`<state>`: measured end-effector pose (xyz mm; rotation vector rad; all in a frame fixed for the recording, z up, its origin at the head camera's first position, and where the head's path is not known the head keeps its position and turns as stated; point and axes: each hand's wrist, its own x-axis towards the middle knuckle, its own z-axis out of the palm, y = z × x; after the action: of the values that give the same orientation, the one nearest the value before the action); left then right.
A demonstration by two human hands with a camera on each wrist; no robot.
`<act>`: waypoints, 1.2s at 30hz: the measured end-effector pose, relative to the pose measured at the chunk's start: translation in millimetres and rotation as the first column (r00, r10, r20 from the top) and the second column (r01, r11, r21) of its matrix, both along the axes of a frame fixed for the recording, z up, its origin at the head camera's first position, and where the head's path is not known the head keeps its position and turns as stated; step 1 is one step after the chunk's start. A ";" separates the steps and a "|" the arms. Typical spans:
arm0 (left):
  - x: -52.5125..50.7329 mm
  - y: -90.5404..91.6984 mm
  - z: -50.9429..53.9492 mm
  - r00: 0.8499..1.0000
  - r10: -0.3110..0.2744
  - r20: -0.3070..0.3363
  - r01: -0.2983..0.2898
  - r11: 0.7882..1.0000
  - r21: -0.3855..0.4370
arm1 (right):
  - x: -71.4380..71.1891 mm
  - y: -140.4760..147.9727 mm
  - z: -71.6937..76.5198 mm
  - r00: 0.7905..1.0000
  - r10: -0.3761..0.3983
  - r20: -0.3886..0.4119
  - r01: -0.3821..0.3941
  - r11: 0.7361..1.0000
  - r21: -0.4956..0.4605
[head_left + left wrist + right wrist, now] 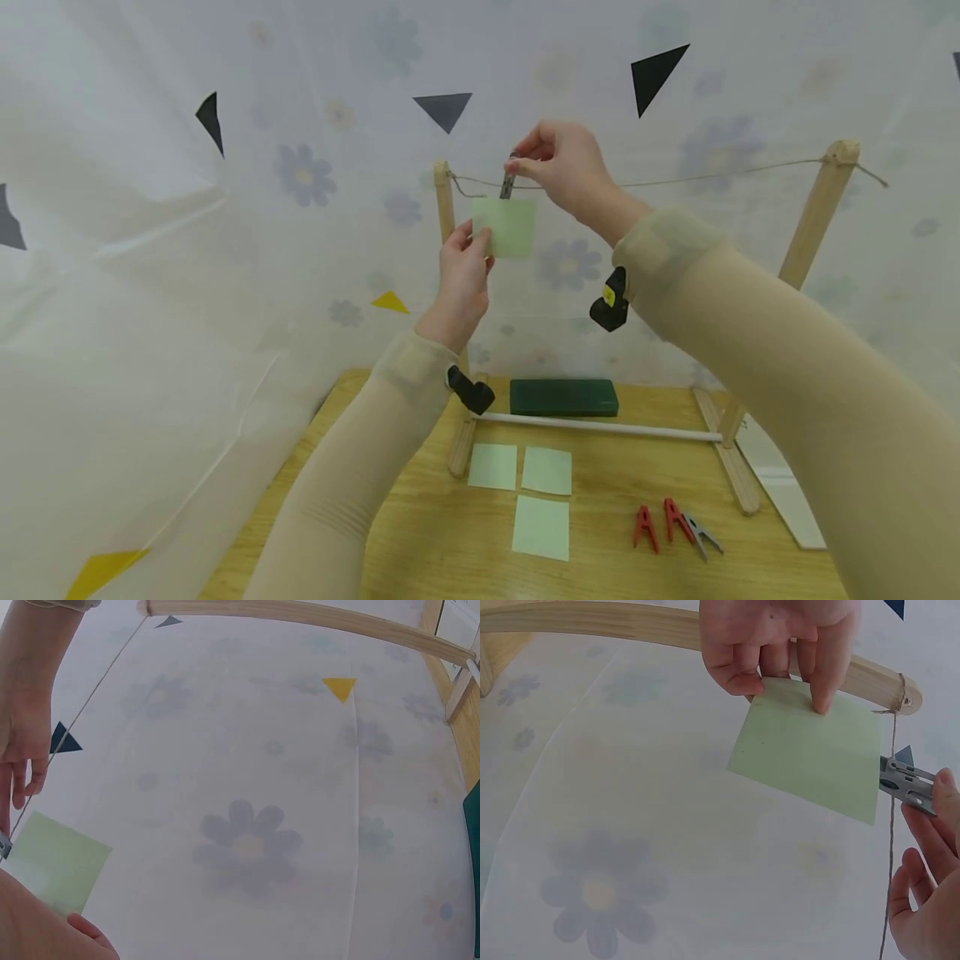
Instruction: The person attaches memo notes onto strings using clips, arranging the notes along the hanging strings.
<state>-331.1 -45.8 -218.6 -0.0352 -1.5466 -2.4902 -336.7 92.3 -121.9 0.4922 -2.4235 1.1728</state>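
Note:
A pale green paper square (pixel 513 229) is pinched by my left hand (pixel 463 279) between thumb and fingers at its lower left side. Above it my right hand (pixel 566 167) holds a grey clothespin (pixel 907 784) by its handle end. The pin's tip meets the paper's top edge beside the string (pixel 697 177); whether it bites both paper and string I cannot tell. That string runs between two wooden posts (pixel 817 208). In the left wrist view much of the clothespin is cut off at the left edge.
Three more green paper squares (pixel 542 527) lie on the wooden table (pixel 420 533). To their right are two red clothespins (pixel 645 528) and a grey one (pixel 702 533). Behind a white rod (pixel 600 426) sits a dark green case (pixel 564 398). A white board (pixel 780 487) lies at the right.

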 end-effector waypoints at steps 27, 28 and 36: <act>0.1 1.0 -3.6 1.000 -0.009 0.010 0.009 1.000 0.015 | -0.8 -4.4 -2.3 0.999 0.030 -0.013 -0.028 0.989 0.148; 0.0 1.1 -3.8 1.000 -0.011 0.010 0.011 1.000 0.018 | -0.4 -4.3 -2.4 0.999 0.030 -0.012 -0.027 0.988 0.153; -0.2 1.7 -3.7 1.000 -0.001 -0.004 0.002 1.000 0.025 | 1.6 -3.2 0.4 1.000 0.014 0.006 -0.015 0.983 0.185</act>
<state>-331.2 -44.1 -222.2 -0.0377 -1.5136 -2.5089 -335.1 89.1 -121.5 0.5637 -2.5508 0.9593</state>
